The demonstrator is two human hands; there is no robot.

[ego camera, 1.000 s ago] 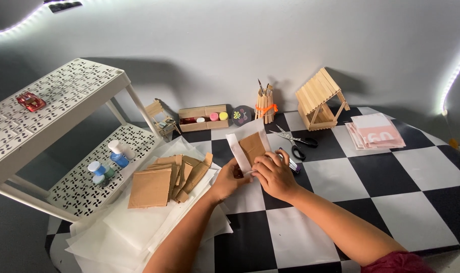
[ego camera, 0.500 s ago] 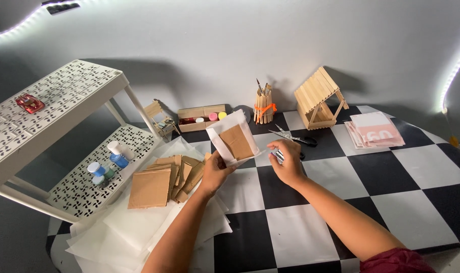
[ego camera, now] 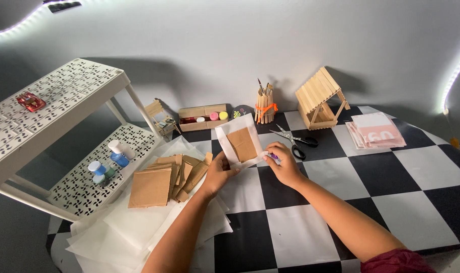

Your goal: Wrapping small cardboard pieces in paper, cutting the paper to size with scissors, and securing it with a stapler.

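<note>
Cardboard piece (ego camera: 241, 144) on a white paper sheet (ego camera: 229, 132) is held tilted above the desk (ego camera: 391, 177), toward its far edge. The left hand (ego camera: 218, 173) pinches the sheet's lower edge; the right hand (ego camera: 284, 164), just beside, grips a small purple-tipped object (ego camera: 272, 156).

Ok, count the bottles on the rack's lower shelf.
4 visible: a white-capped blue bottle, a blue-capped one, and two small green ones in front. More may be hidden.
</note>
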